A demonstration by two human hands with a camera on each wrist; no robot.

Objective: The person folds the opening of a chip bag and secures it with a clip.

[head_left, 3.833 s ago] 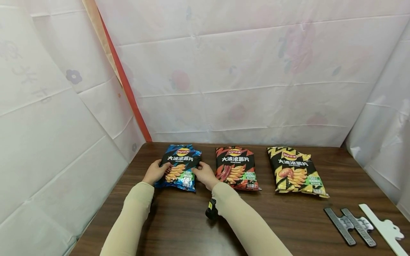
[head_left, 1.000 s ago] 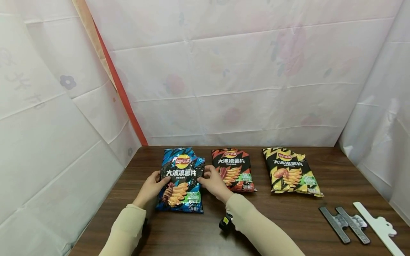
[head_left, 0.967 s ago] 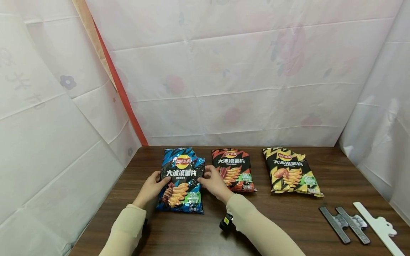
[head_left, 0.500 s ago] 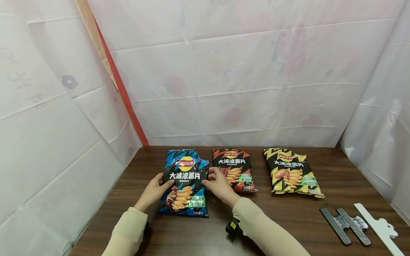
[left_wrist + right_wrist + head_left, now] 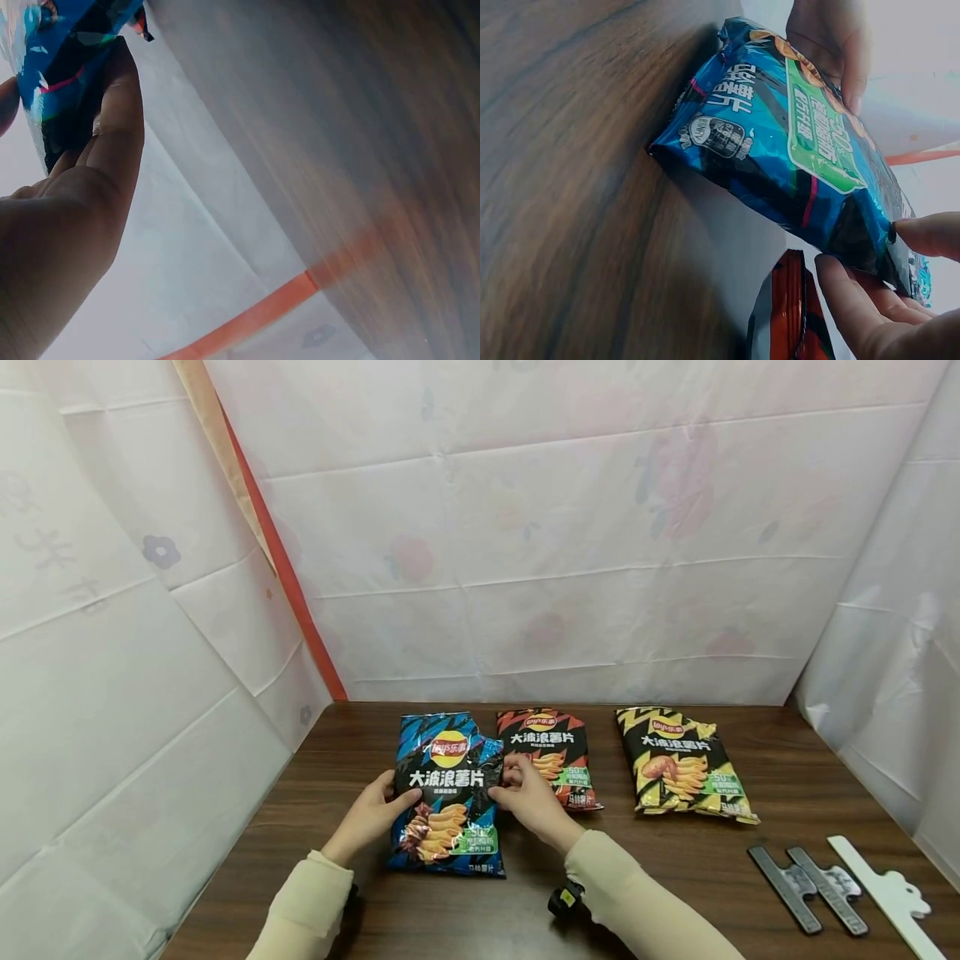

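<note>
Between both hands is a blue-and-black bag of potato chips point(image 5: 447, 802), its top right corner torn away. My left hand point(image 5: 367, 817) grips its left edge, thumb on the front and fingers behind. On the other edge, my right hand point(image 5: 536, 797) pinches the bag between thumb and fingers. The right wrist view shows the blue bag point(image 5: 780, 135) tilted, its bottom edge at or just over the wood. Partly behind my right hand lies a red chip bag point(image 5: 551, 739). The left wrist view catches only part of the blue bag point(image 5: 60, 82) and the left hand point(image 5: 97, 157).
A yellow chip bag point(image 5: 682, 764) with a torn top corner lies right of the red one. At the right front of the brown table point(image 5: 660, 885) are two dark clips point(image 5: 786, 889) point(image 5: 828, 891) and a white clip point(image 5: 888, 893). White sheeting point(image 5: 637, 568) walls the back and sides.
The blue bag has come up off its spot by the table's back and nearer to me. Over the last second both hands have shifted it a little right and closer.
</note>
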